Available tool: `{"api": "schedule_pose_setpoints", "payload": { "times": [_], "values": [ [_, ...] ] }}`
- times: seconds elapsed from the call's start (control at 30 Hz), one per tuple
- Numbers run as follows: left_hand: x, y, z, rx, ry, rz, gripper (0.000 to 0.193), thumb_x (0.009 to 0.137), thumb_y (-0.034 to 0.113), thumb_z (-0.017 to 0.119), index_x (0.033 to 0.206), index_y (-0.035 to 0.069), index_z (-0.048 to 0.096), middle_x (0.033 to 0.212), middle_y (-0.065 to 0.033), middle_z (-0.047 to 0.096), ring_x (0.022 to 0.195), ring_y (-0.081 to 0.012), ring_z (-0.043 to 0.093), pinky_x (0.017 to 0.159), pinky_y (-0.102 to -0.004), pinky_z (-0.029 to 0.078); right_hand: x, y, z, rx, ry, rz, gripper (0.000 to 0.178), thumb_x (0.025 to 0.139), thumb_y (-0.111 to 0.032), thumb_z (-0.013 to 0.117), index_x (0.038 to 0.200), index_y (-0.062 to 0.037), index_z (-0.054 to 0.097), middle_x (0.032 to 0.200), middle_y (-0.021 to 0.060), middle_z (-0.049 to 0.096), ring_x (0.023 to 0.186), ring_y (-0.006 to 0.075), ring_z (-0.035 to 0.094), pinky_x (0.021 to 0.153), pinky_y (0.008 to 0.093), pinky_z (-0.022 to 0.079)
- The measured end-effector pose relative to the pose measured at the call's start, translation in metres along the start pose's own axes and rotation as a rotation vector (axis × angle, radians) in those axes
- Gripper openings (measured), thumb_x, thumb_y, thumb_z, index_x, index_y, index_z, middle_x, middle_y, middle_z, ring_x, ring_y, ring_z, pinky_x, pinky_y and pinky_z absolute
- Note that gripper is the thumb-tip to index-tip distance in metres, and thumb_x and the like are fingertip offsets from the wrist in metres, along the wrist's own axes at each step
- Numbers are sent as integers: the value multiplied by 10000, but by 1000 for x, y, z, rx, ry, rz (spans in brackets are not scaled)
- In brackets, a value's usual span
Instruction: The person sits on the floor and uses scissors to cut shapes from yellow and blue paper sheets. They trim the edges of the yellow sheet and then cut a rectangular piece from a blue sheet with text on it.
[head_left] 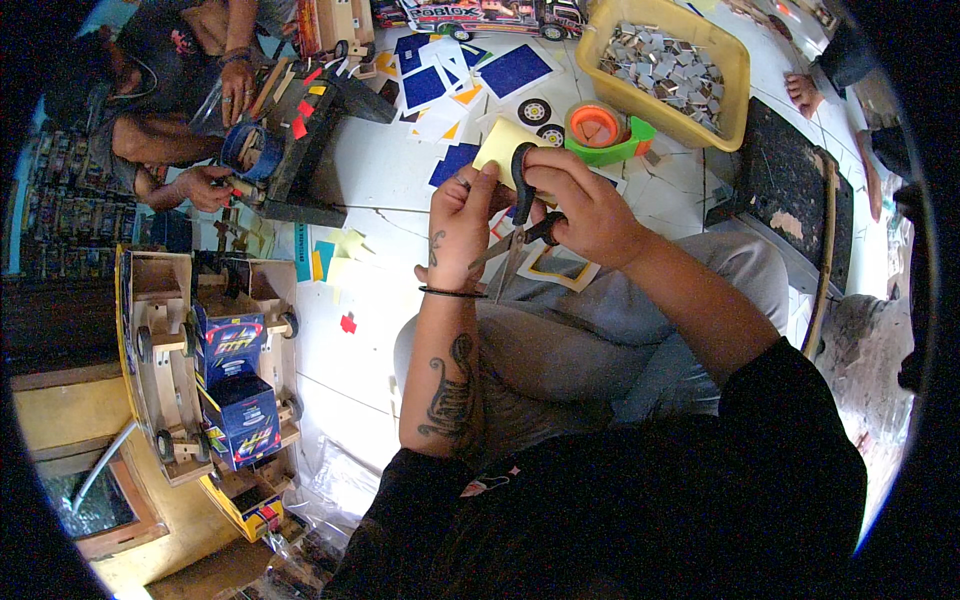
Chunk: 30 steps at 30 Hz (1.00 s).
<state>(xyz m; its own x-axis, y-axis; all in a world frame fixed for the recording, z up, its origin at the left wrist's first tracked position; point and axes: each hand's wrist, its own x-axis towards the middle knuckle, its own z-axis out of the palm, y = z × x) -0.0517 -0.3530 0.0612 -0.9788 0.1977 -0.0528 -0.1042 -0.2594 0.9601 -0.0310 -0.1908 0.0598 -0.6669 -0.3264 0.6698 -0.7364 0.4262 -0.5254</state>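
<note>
While wooden toy trucks with blue printed panels sit at your far left with their wheels showing, 1 co-worker's hand is near a round blue ring. Right of them, a small red scrap lies on the white tiled floor. Your left hand pinches the lower edge of a pale-yellow rectangular sheet, raised in front of you. Black-handled metal scissors point their parted blades toward your grey trousers, the fingers of your right hand curled around the handles; I cannot tell whether those fingertips touch the sheet. Beyond lie 2 black-and-white wheel discs, a green dispenser with orange tape, and a yellow plastic bin of grey pieces.
</note>
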Motion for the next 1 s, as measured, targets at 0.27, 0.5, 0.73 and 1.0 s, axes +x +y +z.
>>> {"api": "schedule_pose_setpoints", "payload": {
  "times": [0.27,0.5,0.73,1.0],
  "values": [
    [-1,2,0,66,-8,15,190,892,167,499,820,8,575,689,-55,608,613,-110,584,627,-241,480,0,-1,0,33,-13,59,457,614,63,627,1039,-21,484,1105,131,476,1027,291,505,875,348,423],
    [-3,8,9,111,53,2,163,874,152,532,883,-6,572,739,-63,617,664,-102,588,651,-228,477,1,-3,3,163,207,200,446,674,51,632,1073,-21,446,1097,130,483,948,228,547,844,305,430],
    [0,6,7,255,128,-6,172,840,69,562,989,-16,550,800,-58,624,635,-90,563,565,-202,443,7,20,-9,734,658,700,366,735,-4,619,1057,-37,447,913,57,568,836,136,557,798,252,418],
    [-1,0,6,258,51,-76,160,857,144,548,906,-6,568,679,-34,579,506,-77,506,487,-201,417,5,25,-7,816,741,806,344,721,-49,645,1021,-44,477,905,43,542,874,135,523,829,267,375]
  ]
}}
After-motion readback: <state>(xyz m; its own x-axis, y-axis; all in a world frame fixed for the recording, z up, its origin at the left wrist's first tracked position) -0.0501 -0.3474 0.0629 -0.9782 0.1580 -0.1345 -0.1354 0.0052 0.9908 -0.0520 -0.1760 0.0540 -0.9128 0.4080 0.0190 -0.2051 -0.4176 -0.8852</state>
